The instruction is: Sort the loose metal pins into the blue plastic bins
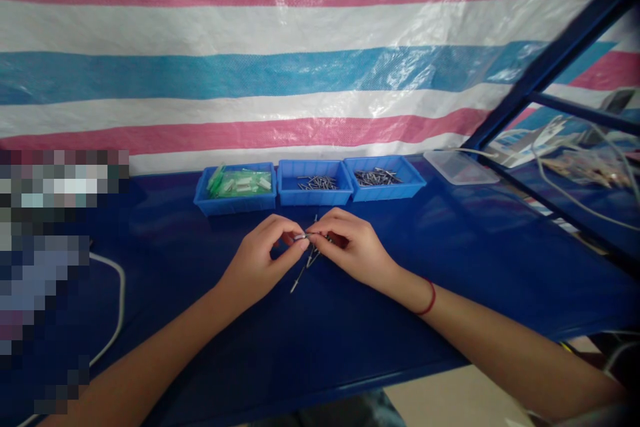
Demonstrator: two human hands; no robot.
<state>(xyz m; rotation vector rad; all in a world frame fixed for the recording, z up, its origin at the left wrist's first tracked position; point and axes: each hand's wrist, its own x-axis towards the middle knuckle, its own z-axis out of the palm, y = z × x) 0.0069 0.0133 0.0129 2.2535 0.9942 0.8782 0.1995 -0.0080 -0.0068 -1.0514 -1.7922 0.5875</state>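
Over the middle of the blue table, my left hand (269, 247) pinches one end of a small metal rivet (301, 237) between thumb and fingertip. My right hand (353, 245), with a red string on its wrist, meets it from the other side, its thumb and finger closed on the same rivet. The fingertips hide most of the piece. Beneath the hands lie several loose rivets (298, 279), thin metal pins with a thicker part, some partly covered by the right fingers.
Behind the hands, three blue bins stand in a row: a left bin (235, 205) with green plastic bags, a middle bin (315, 197) and a right bin (390, 192) with metal rivets. A clear lid (461, 168) lies farther right. A white cable (121, 293) crosses the table's left side.
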